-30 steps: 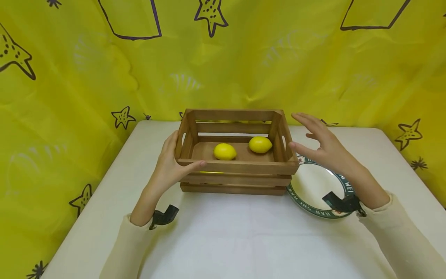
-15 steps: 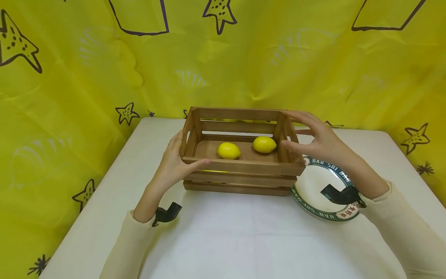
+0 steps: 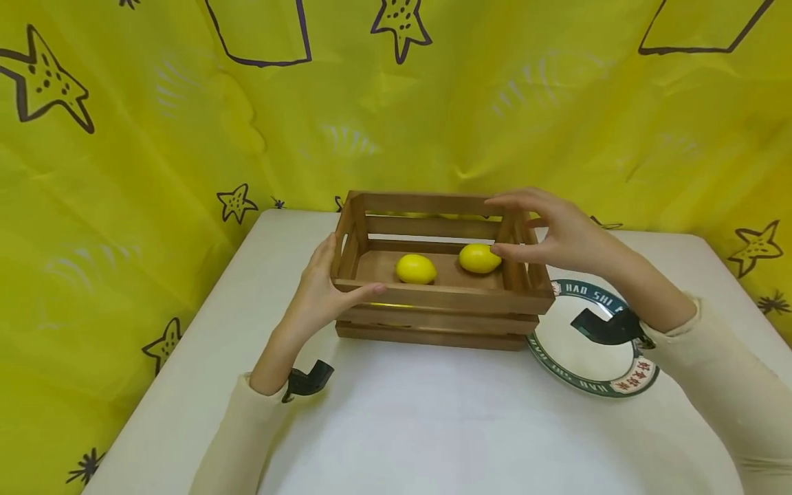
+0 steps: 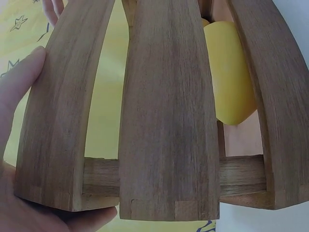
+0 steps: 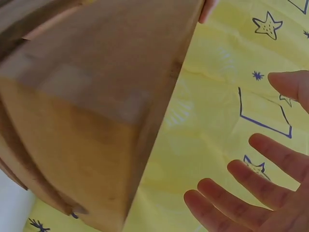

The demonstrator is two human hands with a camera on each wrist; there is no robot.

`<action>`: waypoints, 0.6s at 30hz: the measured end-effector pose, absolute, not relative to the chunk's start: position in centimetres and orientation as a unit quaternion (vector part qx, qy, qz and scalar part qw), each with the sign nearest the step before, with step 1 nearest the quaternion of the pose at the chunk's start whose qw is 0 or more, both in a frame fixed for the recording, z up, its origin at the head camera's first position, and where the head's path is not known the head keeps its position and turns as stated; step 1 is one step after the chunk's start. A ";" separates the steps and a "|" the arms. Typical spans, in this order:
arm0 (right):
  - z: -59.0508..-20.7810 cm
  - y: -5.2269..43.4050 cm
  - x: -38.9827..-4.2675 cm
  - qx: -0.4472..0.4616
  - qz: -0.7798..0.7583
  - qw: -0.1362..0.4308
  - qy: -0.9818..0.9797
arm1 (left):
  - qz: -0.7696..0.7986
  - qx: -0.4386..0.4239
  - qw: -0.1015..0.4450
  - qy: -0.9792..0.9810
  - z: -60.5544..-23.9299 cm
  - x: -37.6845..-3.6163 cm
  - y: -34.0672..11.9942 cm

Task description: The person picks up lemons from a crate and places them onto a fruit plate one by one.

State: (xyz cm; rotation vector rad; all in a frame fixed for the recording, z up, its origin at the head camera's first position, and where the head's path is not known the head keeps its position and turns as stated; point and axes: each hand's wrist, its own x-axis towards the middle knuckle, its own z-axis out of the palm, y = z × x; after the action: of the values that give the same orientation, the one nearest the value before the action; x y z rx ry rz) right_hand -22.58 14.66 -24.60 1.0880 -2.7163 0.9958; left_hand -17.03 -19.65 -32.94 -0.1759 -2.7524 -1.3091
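Observation:
A slatted wooden crate (image 3: 445, 298) stands on the table with yellow lemons inside. One lemon (image 3: 416, 269) lies near the middle and another lemon (image 3: 479, 258) near the right end; more yellow shows through the front slats. My left hand (image 3: 314, 297) grips the crate's left end, thumb along the front top slat, fingers round the outer side. Above the right end hovers my right hand (image 3: 559, 232), thumb and fingers spread, holding nothing; its thumb tip overlaps the right lemon in the head view. The right wrist view shows those fingers (image 5: 270, 193) apart from the crate.
A white plate (image 3: 581, 337) with a green lettered rim lies right of the crate, partly under my right forearm. White cloth covers the table (image 3: 433, 426). A yellow patterned curtain (image 3: 445, 103) hangs close behind and at the sides.
My right hand has moved left from beside the crate to over its right end. My left hand keeps its grip on the left end. The whole scene shifts slightly rightward in the head view.

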 end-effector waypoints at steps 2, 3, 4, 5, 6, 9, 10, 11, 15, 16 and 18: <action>-24.3 14.3 -22.7 0.357 0.320 0.022 -0.877 | -0.430 -0.057 0.045 -0.900 -33.1 -16.9 -19.7; -24.2 14.2 -22.8 0.359 0.318 0.021 -0.877 | -0.430 -0.057 0.046 -0.900 -33.1 -16.9 -19.7; -24.1 14.0 -22.9 0.364 0.315 0.022 -0.876 | -0.430 -0.056 0.046 -0.900 -33.1 -16.8 -19.7; -24.0 13.9 -23.1 0.368 0.313 0.023 -0.875 | -0.430 -0.056 0.047 -0.900 -33.1 -16.8 -19.7; -23.9 13.7 -23.1 0.371 0.308 0.024 -0.876 | -0.430 -0.056 0.047 -0.900 -33.2 -16.8 -19.7; -23.5 13.3 -23.4 0.368 0.303 0.022 -0.879 | -0.431 -0.057 0.049 -0.899 -33.2 -16.9 -19.6; -23.4 13.2 -23.5 0.364 0.302 0.019 -0.881 | -0.431 -0.059 0.050 -0.899 -33.2 -17.0 -19.6; -23.3 13.1 -23.6 0.359 0.302 0.015 -0.883 | -0.431 -0.060 0.052 -0.899 -33.3 -17.0 -19.6; -22.8 12.5 -24.1 0.355 0.300 0.006 -0.886 | -0.428 -0.061 0.057 -0.900 -33.3 -17.1 -19.7; -22.7 12.4 -24.3 0.356 0.303 0.004 -0.884 | -0.428 -0.062 0.058 -0.900 -33.2 -17.1 -19.7; -22.4 12.1 -24.5 0.362 0.307 -0.001 -0.880 | -0.426 -0.062 0.059 -0.901 -33.2 -17.1 -19.9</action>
State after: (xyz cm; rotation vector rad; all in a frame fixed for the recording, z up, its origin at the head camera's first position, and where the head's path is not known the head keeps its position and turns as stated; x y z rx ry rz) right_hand -24.55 12.05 -22.43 1.1365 -2.7670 0.9641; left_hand -17.07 -19.85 -33.20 -0.1888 -2.7286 -1.2897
